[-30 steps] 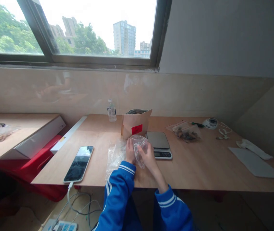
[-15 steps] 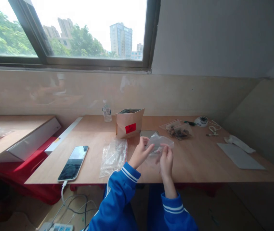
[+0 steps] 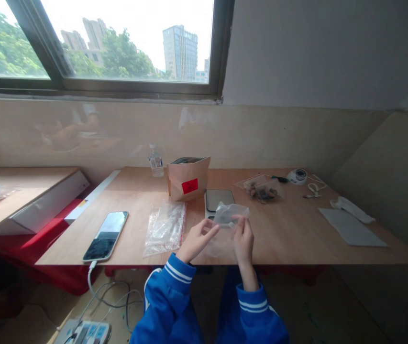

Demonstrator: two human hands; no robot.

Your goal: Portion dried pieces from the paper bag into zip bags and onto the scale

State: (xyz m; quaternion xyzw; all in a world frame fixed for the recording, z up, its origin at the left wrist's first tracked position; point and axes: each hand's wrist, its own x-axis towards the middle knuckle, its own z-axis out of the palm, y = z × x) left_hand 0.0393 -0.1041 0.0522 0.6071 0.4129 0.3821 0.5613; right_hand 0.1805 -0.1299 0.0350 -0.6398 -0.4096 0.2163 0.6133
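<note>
both hands up over the near edge of the wooden table point(image 3: 297, 239): right hand point(image 3: 243, 239) pinches a small clear plastic bag point(image 3: 229, 213), left hand point(image 3: 197, 239) open just beside it, fingertips near the bag's lower corner. behind the bag, a kitchen scale point(image 3: 219, 199) and a brown paper pouch point(image 3: 188, 178). a stack of zip bags point(image 3: 165, 227) lies left, smartphone point(image 3: 106, 229) further left.

The small bag point(image 3: 229, 215) at the frame's centre is thin clear plastic, crinkled and a little glossy — same as the flat bags point(image 3: 165, 227) left of it. The table point(image 3: 297, 234) is matt pale wood. The standing pouch point(image 3: 188, 178) is brown matt paper. The phone point(image 3: 106, 229) at lower left has glossy glass.
</note>
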